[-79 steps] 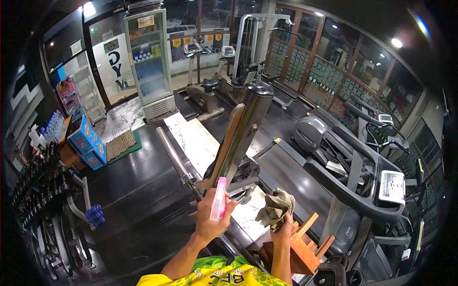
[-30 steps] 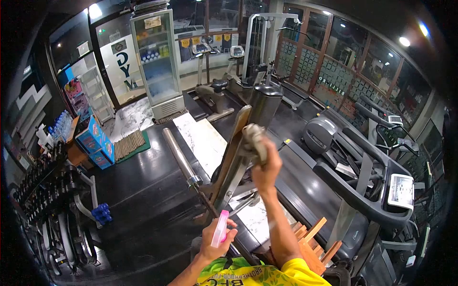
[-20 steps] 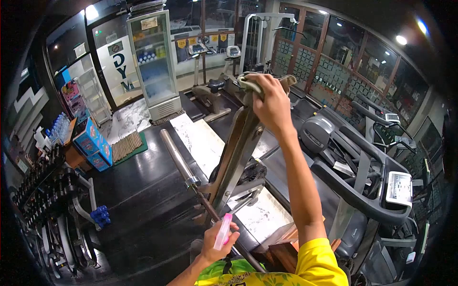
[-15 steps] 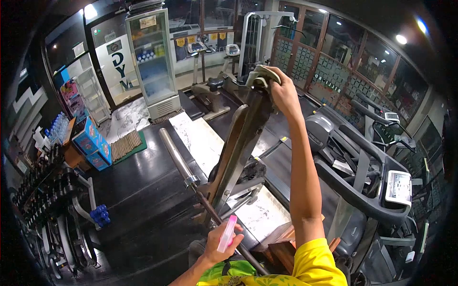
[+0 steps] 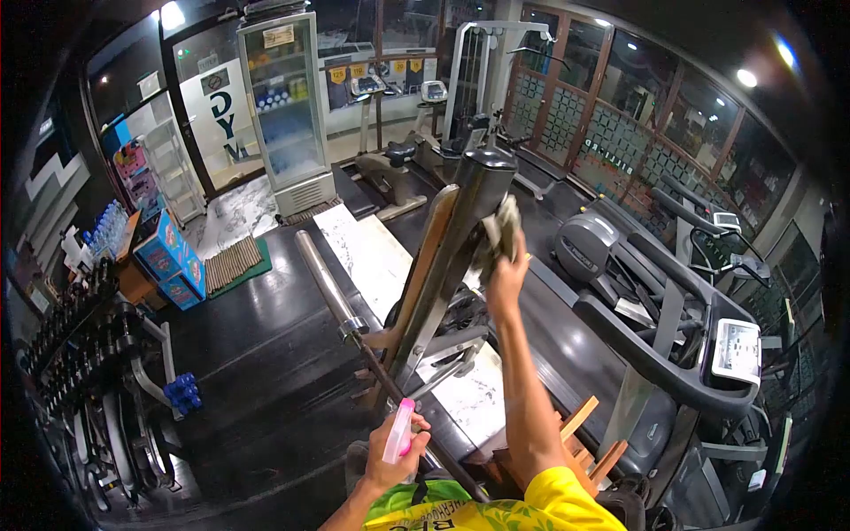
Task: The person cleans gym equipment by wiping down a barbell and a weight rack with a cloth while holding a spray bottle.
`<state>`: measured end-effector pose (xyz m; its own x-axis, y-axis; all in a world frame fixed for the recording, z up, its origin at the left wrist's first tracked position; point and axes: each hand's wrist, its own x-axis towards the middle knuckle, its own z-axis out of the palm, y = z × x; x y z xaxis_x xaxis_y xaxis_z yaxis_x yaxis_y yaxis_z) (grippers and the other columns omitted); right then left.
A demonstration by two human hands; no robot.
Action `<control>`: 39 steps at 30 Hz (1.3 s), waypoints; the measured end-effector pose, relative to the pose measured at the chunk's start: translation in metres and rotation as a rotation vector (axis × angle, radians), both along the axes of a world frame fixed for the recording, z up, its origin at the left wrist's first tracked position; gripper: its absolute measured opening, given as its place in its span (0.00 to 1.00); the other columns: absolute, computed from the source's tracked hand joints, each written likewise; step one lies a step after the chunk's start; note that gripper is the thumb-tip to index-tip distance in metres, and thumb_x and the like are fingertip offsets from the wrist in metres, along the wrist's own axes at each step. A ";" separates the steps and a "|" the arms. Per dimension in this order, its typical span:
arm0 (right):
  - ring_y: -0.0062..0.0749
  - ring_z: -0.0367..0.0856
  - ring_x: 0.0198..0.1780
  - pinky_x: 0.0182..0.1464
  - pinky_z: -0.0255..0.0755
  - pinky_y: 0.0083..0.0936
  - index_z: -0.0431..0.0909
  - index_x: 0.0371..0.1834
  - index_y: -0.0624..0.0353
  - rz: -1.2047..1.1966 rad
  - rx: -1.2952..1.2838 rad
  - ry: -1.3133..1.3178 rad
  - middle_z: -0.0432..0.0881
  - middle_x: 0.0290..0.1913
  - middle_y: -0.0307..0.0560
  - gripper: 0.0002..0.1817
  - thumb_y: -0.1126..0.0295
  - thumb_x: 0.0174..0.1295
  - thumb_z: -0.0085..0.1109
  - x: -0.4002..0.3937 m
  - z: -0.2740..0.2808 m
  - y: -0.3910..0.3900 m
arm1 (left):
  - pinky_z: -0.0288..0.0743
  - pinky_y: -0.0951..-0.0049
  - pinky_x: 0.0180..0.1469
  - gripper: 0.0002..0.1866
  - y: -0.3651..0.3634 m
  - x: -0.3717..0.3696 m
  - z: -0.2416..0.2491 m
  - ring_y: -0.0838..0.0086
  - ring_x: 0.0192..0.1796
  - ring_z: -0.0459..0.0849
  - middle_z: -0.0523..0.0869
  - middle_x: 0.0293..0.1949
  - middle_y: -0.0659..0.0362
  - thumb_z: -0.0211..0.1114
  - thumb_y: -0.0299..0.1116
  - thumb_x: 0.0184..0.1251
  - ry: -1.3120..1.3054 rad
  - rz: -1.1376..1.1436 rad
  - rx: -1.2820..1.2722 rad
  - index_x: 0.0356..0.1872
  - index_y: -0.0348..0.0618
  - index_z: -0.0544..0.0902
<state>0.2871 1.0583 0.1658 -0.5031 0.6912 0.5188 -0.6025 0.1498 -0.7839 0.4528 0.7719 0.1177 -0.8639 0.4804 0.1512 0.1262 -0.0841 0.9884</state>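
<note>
My right hand is closed around a bunched grey-green cloth, against the right side of a dark upright post, a little below its top cap. The cloth is slightly blurred. Low in the middle, my left hand grips a spray bottle with a pink head and a clear body. It is just above a long metal barbell, whose thick silver sleeve points up and left beside the post.
Treadmills and an elliptical machine stand on the right. A dumbbell rack lines the left side. Behind are a glass-door fridge, blue boxes and an exercise bike. Wooden pieces lie near my right elbow.
My right hand and the cloth have moved down from the post's top to its right side, baring the cap. My left hand has shifted slightly left with the bottle.
</note>
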 end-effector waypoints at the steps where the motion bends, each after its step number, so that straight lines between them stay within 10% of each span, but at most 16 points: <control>1: 0.36 0.72 0.64 0.67 0.61 0.26 0.71 0.62 0.70 -0.144 0.165 -0.098 0.76 0.60 0.51 0.29 0.85 0.53 0.40 0.006 -0.028 -0.003 | 0.76 0.79 0.29 0.15 0.001 0.002 -0.001 0.81 0.25 0.82 0.86 0.36 0.57 0.66 0.23 0.61 -0.026 0.003 0.012 0.48 0.36 0.76; 5: 0.35 0.76 0.60 0.65 0.63 0.26 0.72 0.60 0.67 0.028 0.061 -0.225 0.79 0.56 0.50 0.30 0.88 0.51 0.38 0.035 -0.054 -0.003 | 0.76 0.79 0.29 0.14 0.007 0.003 -0.001 0.80 0.25 0.82 0.86 0.36 0.57 0.66 0.23 0.61 0.002 -0.015 0.020 0.48 0.36 0.77; 10: 0.28 0.78 0.53 0.56 0.71 0.21 0.68 0.64 0.63 -0.072 0.091 0.175 0.78 0.54 0.45 0.30 0.88 0.55 0.42 0.040 0.064 -0.022 | 0.76 0.79 0.28 0.13 0.009 0.005 0.006 0.79 0.25 0.83 0.86 0.36 0.57 0.66 0.23 0.61 -0.021 -0.014 0.041 0.46 0.37 0.77; 13: 0.34 0.79 0.55 0.59 0.68 0.23 0.69 0.62 0.67 -0.427 0.534 0.158 0.81 0.53 0.54 0.35 0.92 0.44 0.42 0.009 0.093 -0.010 | 0.76 0.79 0.28 0.13 -0.001 0.002 0.006 0.79 0.26 0.84 0.86 0.36 0.57 0.66 0.23 0.61 -0.028 0.004 -0.024 0.46 0.36 0.76; 17: 0.46 0.81 0.56 0.60 0.67 0.26 0.72 0.59 0.67 -0.467 0.398 0.104 0.82 0.51 0.63 0.33 0.88 0.43 0.42 -0.018 0.061 -0.026 | 0.77 0.79 0.28 0.13 -0.008 0.000 0.010 0.79 0.25 0.84 0.85 0.37 0.56 0.66 0.22 0.61 0.051 0.064 0.005 0.45 0.35 0.75; 24: 0.37 0.76 0.60 0.65 0.63 0.24 0.71 0.62 0.68 -0.097 0.150 -0.278 0.81 0.54 0.57 0.35 0.87 0.45 0.36 0.029 -0.056 -0.034 | 0.77 0.79 0.28 0.13 -0.008 -0.005 0.001 0.78 0.25 0.85 0.85 0.35 0.56 0.65 0.23 0.63 0.068 0.054 -0.005 0.47 0.34 0.75; 29: 0.31 0.78 0.53 0.59 0.69 0.24 0.68 0.62 0.67 -0.185 0.047 0.132 0.79 0.52 0.48 0.29 0.89 0.53 0.41 0.033 0.026 -0.042 | 0.77 0.78 0.28 0.15 -0.005 0.000 0.005 0.77 0.26 0.85 0.86 0.38 0.55 0.65 0.22 0.62 0.071 0.050 -0.003 0.49 0.33 0.73; 31: 0.29 0.77 0.55 0.59 0.69 0.23 0.70 0.60 0.64 -0.264 0.188 0.259 0.79 0.55 0.46 0.28 0.91 0.53 0.47 0.020 0.061 -0.046 | 0.78 0.78 0.28 0.15 -0.007 -0.001 0.005 0.77 0.26 0.85 0.85 0.39 0.54 0.64 0.21 0.62 0.088 0.039 -0.032 0.49 0.33 0.73; 35: 0.55 0.62 0.73 0.71 0.60 0.41 0.77 0.50 0.61 -0.553 0.905 0.080 0.71 0.67 0.58 0.29 0.92 0.40 0.52 -0.010 0.114 -0.056 | 0.77 0.78 0.28 0.14 -0.009 0.000 0.006 0.78 0.26 0.84 0.85 0.38 0.55 0.64 0.21 0.62 0.092 0.056 -0.042 0.48 0.34 0.74; 39: 0.53 0.60 0.73 0.72 0.59 0.43 0.78 0.48 0.61 -0.485 0.902 -0.045 0.70 0.68 0.54 0.29 0.92 0.37 0.51 0.004 0.086 -0.077 | 0.77 0.78 0.29 0.13 -0.014 -0.003 -0.001 0.78 0.26 0.84 0.85 0.38 0.54 0.64 0.21 0.62 0.082 0.070 -0.033 0.47 0.34 0.74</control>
